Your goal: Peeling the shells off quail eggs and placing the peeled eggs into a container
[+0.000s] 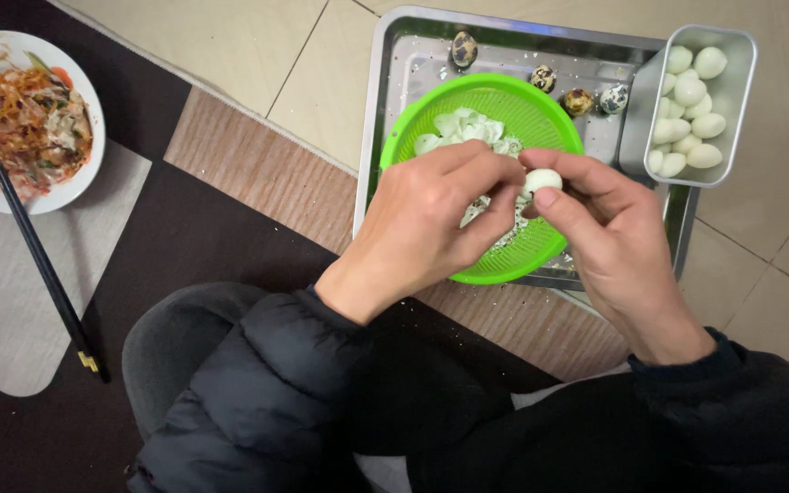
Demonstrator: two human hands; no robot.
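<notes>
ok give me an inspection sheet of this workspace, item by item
surface: steel tray on tiled floor beside a brown and dark rug.
job's things: small pale egg, partly peeled, held over green strainer with shell bits; four speckled eggs on the tray; peeled eggs in a metal container.
clutter: white plate of leftover food, black chopsticks leaning on it.
grippers: left hand and right hand both pinch the egg.
cables: nothing seen.
surroundings: dark padded sleeves; no other person seen.
</notes>
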